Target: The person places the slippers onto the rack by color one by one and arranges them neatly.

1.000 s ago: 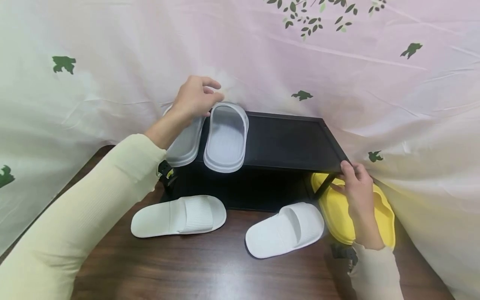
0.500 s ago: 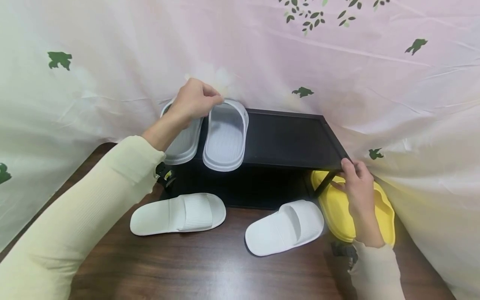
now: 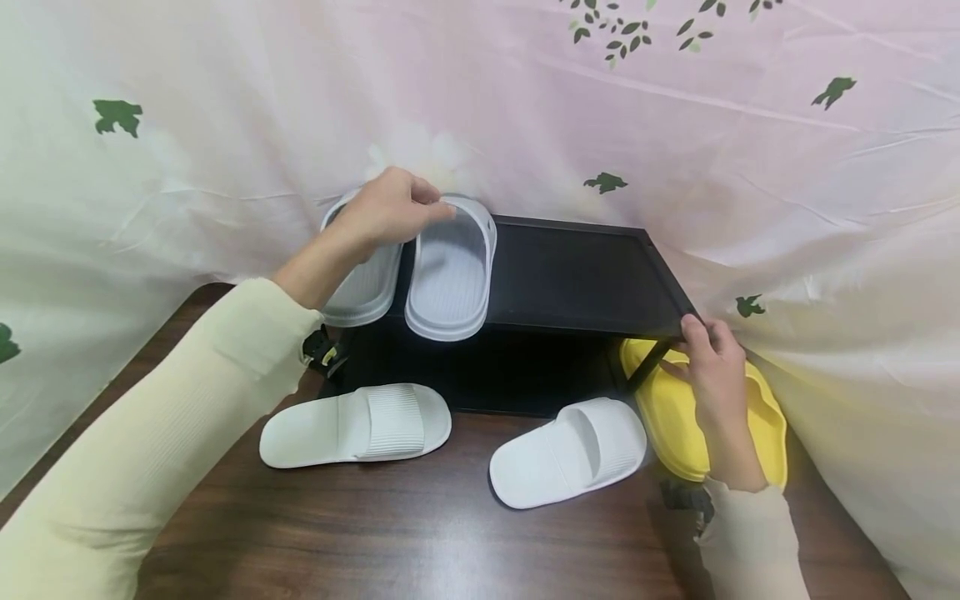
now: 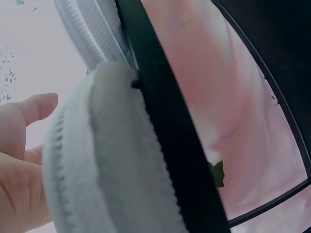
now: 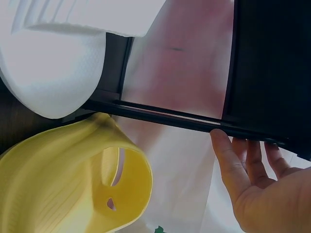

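A pair of pale grey clogs stands on the left end of a black two-tier shoe rack (image 3: 570, 275). My left hand (image 3: 393, 208) is over them, fingers loosely bent, its thumb overlapping the rim of the right grey clog (image 3: 450, 283). It partly covers the left grey clog (image 3: 363, 292). In the left wrist view the thumb (image 4: 41, 107) stands apart from the nearer clog (image 4: 112, 145). My right hand (image 3: 716, 375) holds the rack's front right corner. In the right wrist view its fingertips (image 5: 221, 141) press on the black frame.
Two white slide slippers lie on the brown wooden table before the rack, one at the left (image 3: 307, 433), one at the right (image 3: 525, 475). A yellow clog (image 3: 765, 442) sits beside the rack's right end, partly behind my right arm. A printed cloth (image 3: 525, 142) hangs behind.
My left hand has come down slightly toward the right grey clog, its fingers drawing closer together. The clogs and rack keep their places, and the right hand stays at the corner.
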Motion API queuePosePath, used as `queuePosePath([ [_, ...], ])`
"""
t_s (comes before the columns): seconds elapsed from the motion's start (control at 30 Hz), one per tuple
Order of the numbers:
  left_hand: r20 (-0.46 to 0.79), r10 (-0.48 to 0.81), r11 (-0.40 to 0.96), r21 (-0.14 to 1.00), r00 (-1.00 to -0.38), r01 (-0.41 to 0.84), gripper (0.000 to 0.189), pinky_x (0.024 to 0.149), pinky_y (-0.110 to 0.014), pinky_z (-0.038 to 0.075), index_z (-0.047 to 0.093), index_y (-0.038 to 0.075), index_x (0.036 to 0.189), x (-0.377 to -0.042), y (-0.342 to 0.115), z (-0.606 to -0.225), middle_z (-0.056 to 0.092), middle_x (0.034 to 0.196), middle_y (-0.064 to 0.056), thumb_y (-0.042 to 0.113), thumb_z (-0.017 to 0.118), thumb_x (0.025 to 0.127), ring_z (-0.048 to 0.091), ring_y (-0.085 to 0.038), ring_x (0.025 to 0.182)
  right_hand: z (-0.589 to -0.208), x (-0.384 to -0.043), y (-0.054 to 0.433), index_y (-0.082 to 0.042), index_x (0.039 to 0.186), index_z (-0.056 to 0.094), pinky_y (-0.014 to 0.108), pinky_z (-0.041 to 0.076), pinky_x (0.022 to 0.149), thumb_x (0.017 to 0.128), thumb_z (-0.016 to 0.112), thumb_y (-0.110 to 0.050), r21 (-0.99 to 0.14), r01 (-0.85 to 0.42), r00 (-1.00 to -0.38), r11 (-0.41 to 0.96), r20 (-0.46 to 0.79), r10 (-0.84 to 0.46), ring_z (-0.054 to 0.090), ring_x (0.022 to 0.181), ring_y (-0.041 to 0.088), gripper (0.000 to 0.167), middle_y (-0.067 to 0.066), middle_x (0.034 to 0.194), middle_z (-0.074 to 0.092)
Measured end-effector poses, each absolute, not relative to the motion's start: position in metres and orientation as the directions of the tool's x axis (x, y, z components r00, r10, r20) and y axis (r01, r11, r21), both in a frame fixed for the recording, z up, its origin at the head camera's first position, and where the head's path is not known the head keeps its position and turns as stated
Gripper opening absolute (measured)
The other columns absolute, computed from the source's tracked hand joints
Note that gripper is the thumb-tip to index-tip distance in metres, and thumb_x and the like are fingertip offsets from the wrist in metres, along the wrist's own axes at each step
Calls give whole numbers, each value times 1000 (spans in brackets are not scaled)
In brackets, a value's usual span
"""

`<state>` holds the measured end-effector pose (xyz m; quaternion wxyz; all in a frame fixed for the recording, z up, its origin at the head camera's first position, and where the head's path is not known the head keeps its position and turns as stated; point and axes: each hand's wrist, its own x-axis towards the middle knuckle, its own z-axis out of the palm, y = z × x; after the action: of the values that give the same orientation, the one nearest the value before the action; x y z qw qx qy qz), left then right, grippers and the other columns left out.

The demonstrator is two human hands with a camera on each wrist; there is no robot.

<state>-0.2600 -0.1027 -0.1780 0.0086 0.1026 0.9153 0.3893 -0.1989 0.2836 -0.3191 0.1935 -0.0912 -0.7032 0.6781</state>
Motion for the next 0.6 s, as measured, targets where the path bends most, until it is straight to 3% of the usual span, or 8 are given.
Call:
queuePosePath([
  [0.3, 34, 247, 632, 752, -968, 188, 70, 116, -44, 31, 36, 3, 155, -248, -108, -184, 37, 159, -13, 39, 60, 101, 34, -27, 147, -317, -193, 283, -14, 102, 58, 21, 57, 63, 101, 61, -29, -991, -123, -904, 51, 133, 406, 62, 87, 11, 15, 0, 100, 59],
  [0.6, 72, 276, 589, 775, -958, 228, 66, 114, -46, 34, 39, 7, 155, -234, -118, -190, 38, 158, -14, 35, 63, 100, 36, -30, 144, -314, -186, 281, -14, 102, 59, 22, 57, 64, 102, 61, -28, -992, -125, -906, 35, 128, 403, 63, 87, 11, 14, 0, 101, 59],
])
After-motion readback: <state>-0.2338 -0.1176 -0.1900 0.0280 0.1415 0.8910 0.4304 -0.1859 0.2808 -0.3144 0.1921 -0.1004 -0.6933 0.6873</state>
